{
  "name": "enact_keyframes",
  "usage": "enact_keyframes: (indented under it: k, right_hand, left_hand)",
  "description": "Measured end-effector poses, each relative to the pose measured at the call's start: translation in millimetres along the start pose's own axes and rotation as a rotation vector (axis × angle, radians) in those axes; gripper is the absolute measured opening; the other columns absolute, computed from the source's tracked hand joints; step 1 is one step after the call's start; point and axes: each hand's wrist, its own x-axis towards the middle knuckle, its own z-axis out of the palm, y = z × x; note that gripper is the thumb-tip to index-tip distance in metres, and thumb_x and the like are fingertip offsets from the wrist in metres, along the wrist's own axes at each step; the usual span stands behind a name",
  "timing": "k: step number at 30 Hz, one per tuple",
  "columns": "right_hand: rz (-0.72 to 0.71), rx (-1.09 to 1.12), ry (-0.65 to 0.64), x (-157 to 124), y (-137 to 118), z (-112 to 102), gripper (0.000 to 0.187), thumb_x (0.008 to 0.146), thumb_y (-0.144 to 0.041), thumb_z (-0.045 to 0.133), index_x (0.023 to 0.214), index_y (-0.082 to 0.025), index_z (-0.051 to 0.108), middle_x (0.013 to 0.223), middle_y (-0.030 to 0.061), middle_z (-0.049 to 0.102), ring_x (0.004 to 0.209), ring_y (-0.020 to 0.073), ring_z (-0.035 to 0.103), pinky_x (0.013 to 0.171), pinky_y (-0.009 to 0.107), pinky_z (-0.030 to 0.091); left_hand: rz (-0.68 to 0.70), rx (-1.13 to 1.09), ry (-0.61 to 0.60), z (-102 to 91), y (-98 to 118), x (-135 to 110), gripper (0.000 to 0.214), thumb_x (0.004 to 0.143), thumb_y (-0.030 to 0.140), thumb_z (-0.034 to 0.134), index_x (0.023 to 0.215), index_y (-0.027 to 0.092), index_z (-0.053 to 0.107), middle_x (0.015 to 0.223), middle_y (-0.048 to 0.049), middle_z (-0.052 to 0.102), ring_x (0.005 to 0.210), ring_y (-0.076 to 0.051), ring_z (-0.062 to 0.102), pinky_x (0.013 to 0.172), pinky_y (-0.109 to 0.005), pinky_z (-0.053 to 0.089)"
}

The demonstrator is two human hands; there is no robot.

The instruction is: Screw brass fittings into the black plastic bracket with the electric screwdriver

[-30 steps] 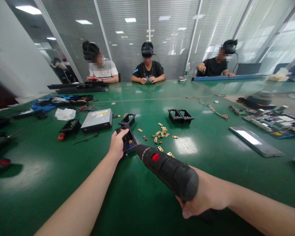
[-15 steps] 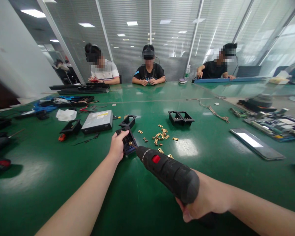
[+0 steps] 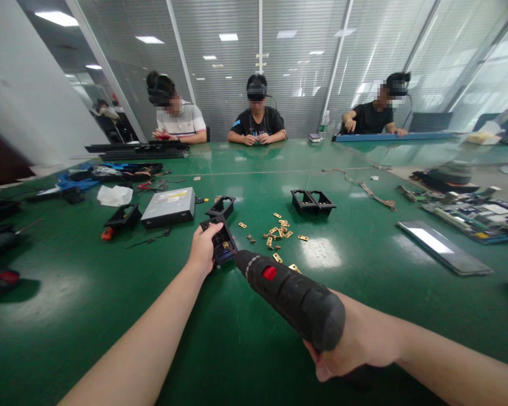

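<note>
My left hand [image 3: 203, 248] grips a small black plastic frame [image 3: 222, 242] that lies on the green table [image 3: 110, 304], thumb on its near left corner. My right hand [image 3: 355, 344] is wrapped round the handle of a black electric screwdriver [image 3: 292, 296] with a red switch. The tool's nose points into the frame beside my left hand. Several small brass plates [image 3: 279, 231] lie scattered just right of the frame. A second black frame [image 3: 220, 207] sits right behind it.
A grey optical drive [image 3: 169, 206], another black frame [image 3: 122, 216] and white paper [image 3: 114, 195] lie at the left. A double black frame [image 3: 312, 201], a cord [image 3: 364, 189], a metal panel [image 3: 444, 247] and circuit boards [image 3: 474, 211] lie to the right. Three people sit at the far edge.
Hands and screwdriver hold nearly the same pose; only the view has shifted slightly.
</note>
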Motion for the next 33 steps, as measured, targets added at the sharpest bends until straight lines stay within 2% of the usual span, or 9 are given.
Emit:
enact_keyframes:
  k: [13,17,21,27,33]
  right_hand:
    - [0.027,-0.008,0.012,0,-6,3,0.072,0.048,-0.02,0.119,0.106,-0.024,0.077,0.083,-0.0063,0.086,0.059,0.014,0.071,0.055,0.023,0.056]
    - [0.027,-0.033,0.022,0,-10,6,0.066,0.053,-0.024,0.121,0.099,-0.023,0.075,0.083,-0.0068,0.084,0.06,0.0128,0.071,0.054,0.021,0.056]
    - [0.024,-0.039,0.011,-1,-14,7,0.064,0.055,-0.021,0.12,0.1,-0.023,0.075,0.08,-0.0081,0.082,0.057,0.011,0.068,0.051,0.02,0.052]
    - [-0.002,-0.007,0.032,-3,-11,9,0.071,0.051,-0.02,0.121,0.108,-0.023,0.077,0.084,-0.007,0.084,0.063,0.0144,0.073,0.056,0.022,0.057]
    - [-0.037,-0.028,0.041,-4,-12,11,0.069,0.054,-0.023,0.121,0.107,-0.024,0.077,0.089,-0.007,0.083,0.067,0.0144,0.073,0.059,0.023,0.056]
  left_hand:
    - [-0.022,0.028,0.02,3.7,4,-4,0.049,0.07,0.034,0.098,0.102,0.028,0.061,0.083,-0.0049,0.081,0.073,-0.032,0.083,0.065,-0.04,0.069]
    - [-0.01,0.027,0.022,3.8,3,-3,0.048,0.07,0.035,0.098,0.1,0.028,0.061,0.083,-0.0048,0.08,0.073,-0.032,0.083,0.065,-0.039,0.069]
    - [0.0,0.03,0.015,3.6,3,-3,0.049,0.069,0.036,0.099,0.099,0.028,0.062,0.083,-0.0051,0.081,0.072,-0.031,0.082,0.063,-0.039,0.07]
    - [0.001,0.038,0.009,3.7,4,-4,0.049,0.068,0.035,0.099,0.099,0.027,0.062,0.083,-0.0048,0.081,0.073,-0.031,0.083,0.065,-0.04,0.07]
    - [-0.01,0.039,0.02,4.3,4,-4,0.047,0.069,0.035,0.099,0.101,0.027,0.064,0.085,-0.0047,0.08,0.079,-0.034,0.085,0.072,-0.044,0.073]
